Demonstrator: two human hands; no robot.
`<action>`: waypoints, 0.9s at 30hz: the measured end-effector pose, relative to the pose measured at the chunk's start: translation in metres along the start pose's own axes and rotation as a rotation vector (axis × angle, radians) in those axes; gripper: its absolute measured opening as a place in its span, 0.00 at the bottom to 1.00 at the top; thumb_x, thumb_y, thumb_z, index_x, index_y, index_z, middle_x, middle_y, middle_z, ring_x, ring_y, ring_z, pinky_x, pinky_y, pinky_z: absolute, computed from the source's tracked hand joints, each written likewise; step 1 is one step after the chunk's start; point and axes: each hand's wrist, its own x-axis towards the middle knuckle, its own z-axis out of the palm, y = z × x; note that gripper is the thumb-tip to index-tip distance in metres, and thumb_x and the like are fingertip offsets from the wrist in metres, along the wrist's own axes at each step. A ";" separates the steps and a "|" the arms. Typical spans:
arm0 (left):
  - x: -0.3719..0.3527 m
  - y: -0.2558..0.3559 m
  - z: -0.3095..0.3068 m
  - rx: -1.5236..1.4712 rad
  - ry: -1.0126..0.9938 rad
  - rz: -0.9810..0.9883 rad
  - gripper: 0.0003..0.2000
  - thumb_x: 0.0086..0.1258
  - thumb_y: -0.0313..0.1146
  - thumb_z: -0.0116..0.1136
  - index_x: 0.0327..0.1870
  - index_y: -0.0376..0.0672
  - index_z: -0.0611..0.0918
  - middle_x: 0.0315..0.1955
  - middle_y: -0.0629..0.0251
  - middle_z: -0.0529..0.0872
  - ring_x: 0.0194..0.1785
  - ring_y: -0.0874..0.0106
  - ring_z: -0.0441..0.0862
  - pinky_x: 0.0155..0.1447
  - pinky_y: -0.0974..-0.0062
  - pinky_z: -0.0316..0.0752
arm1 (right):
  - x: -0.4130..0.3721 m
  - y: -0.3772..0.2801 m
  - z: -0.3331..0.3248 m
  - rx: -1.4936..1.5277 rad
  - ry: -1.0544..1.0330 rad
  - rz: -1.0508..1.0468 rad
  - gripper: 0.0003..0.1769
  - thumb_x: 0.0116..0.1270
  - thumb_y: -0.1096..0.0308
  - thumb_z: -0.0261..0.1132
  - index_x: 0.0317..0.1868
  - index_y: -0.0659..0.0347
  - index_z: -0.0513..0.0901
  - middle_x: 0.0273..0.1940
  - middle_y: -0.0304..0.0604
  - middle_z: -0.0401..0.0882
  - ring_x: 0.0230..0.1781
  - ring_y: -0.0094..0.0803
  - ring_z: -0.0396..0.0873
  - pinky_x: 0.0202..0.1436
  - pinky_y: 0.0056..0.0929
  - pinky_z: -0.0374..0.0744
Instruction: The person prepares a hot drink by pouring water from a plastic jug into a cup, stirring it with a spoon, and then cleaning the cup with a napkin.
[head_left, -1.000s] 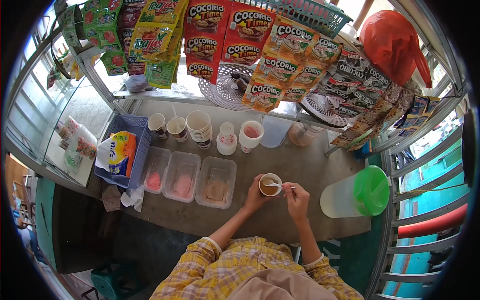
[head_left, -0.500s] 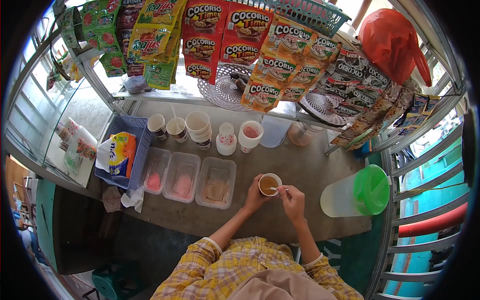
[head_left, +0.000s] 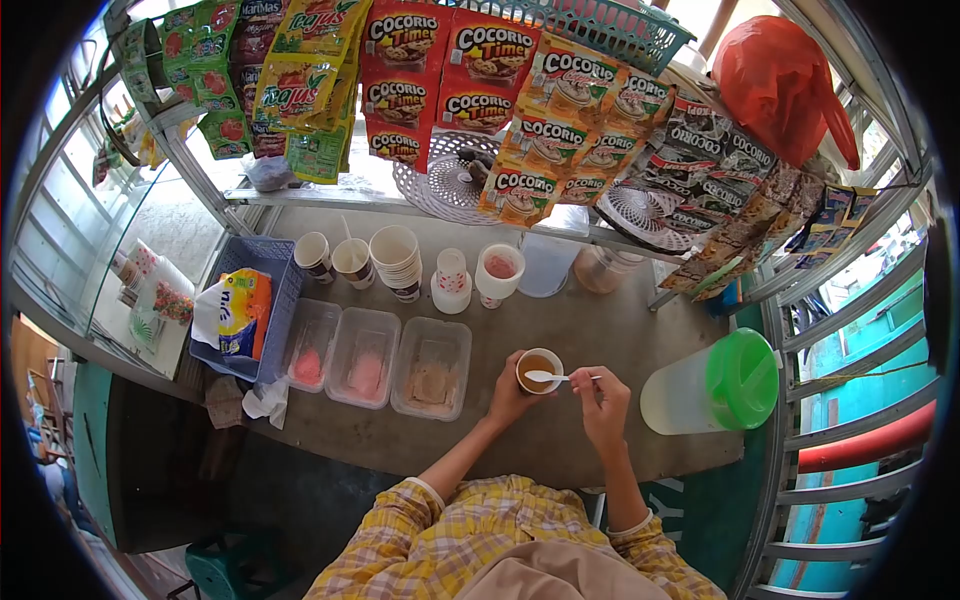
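Note:
Near the middle of the counter, my left hand (head_left: 511, 390) is wrapped round the side of a paper cup (head_left: 540, 360) with brown liquid in it. My right hand (head_left: 602, 408) pinches the handle of a white plastic spoon (head_left: 560, 378) to the right of the cup. The spoon's bowl is over the cup's opening, above the liquid. To the left of my left hand is a clear tub (head_left: 432, 368) of brown powder. A pitcher (head_left: 690, 388) with a green lid lies to the right of my right hand.
Two tubs of pink powder (head_left: 366, 370) and a blue basket (head_left: 240, 310) with an orange packet are at the left. Stacked cups (head_left: 398, 258) line the counter's back. Drink sachets (head_left: 490, 65) and a red bag (head_left: 775, 88) hang above. A metal frame (head_left: 860, 400) bounds the right.
My right hand has moved slightly right and drawn the spoon up, so more of its white length shows. My left hand and the cup have barely moved.

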 end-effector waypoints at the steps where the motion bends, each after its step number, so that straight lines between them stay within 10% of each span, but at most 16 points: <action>1: 0.000 0.000 0.000 0.006 0.003 0.008 0.41 0.44 0.35 0.80 0.59 0.39 0.64 0.49 0.56 0.79 0.53 0.63 0.80 0.55 0.68 0.76 | 0.000 0.000 0.000 0.001 0.011 -0.016 0.11 0.69 0.66 0.61 0.35 0.67 0.82 0.29 0.45 0.82 0.29 0.30 0.81 0.34 0.25 0.77; 11: 0.000 -0.004 0.000 0.053 0.017 0.036 0.43 0.44 0.41 0.80 0.59 0.40 0.64 0.48 0.56 0.81 0.52 0.64 0.82 0.53 0.67 0.78 | -0.002 0.030 0.014 -0.087 0.044 -0.108 0.11 0.70 0.66 0.62 0.36 0.66 0.83 0.28 0.41 0.82 0.23 0.20 0.77 0.27 0.20 0.73; 14: 0.000 -0.002 0.000 0.023 0.006 0.032 0.42 0.44 0.37 0.80 0.59 0.39 0.64 0.49 0.56 0.80 0.53 0.64 0.81 0.54 0.68 0.77 | -0.006 0.026 0.014 -0.086 -0.006 -0.010 0.10 0.68 0.66 0.62 0.37 0.66 0.83 0.32 0.48 0.82 0.29 0.37 0.81 0.34 0.29 0.77; 23: -0.001 -0.003 0.001 0.012 0.014 0.015 0.42 0.45 0.35 0.79 0.60 0.39 0.64 0.50 0.57 0.79 0.54 0.65 0.80 0.55 0.69 0.76 | -0.008 0.034 0.016 -0.127 -0.048 0.006 0.10 0.68 0.66 0.62 0.37 0.67 0.83 0.33 0.48 0.82 0.27 0.36 0.82 0.32 0.29 0.76; 27: -0.001 -0.002 0.001 -0.006 0.010 0.000 0.42 0.45 0.35 0.80 0.60 0.39 0.64 0.50 0.57 0.79 0.54 0.65 0.79 0.55 0.69 0.75 | -0.008 0.038 0.018 -0.111 -0.027 -0.053 0.12 0.69 0.64 0.62 0.37 0.66 0.84 0.28 0.42 0.81 0.22 0.22 0.74 0.26 0.21 0.70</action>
